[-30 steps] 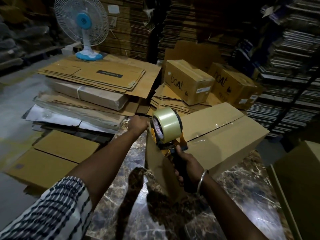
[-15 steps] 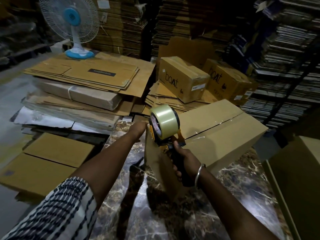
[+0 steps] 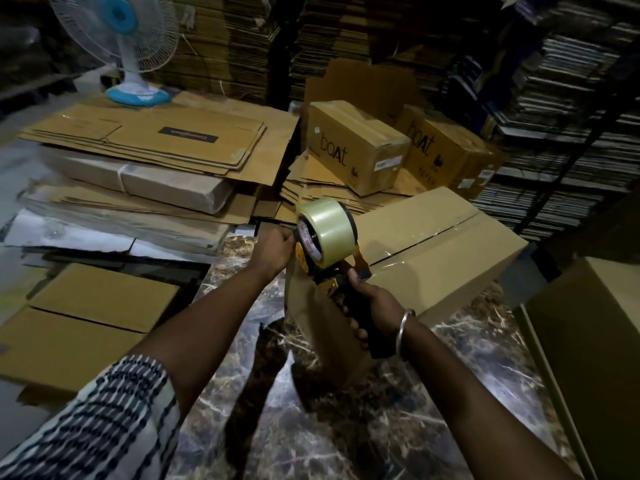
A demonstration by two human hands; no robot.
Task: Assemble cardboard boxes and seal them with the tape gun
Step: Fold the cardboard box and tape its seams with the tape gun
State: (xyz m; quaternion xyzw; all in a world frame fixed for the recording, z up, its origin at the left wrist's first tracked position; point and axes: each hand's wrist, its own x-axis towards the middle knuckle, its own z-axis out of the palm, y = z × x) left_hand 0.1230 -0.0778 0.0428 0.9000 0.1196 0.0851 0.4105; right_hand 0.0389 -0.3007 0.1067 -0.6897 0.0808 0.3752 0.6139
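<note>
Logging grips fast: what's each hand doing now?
Left hand: gripping the plain brown cardboard box's corner.
Right hand: holding the yellow-black tape gun.

A packing warehouse: flattened cartons (image 3: 221,39) stacked to the ceiling, sealed boxes (image 3: 356,150) piled about, a fan (image 3: 128,46) nearby.

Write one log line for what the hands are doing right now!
right hand: grips tape gun | left hand: holds box corner | seam: taped

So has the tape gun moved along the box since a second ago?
No. The tape gun stays at the near end of the top seam of the box, with the right hand gripping its handle.
</note>
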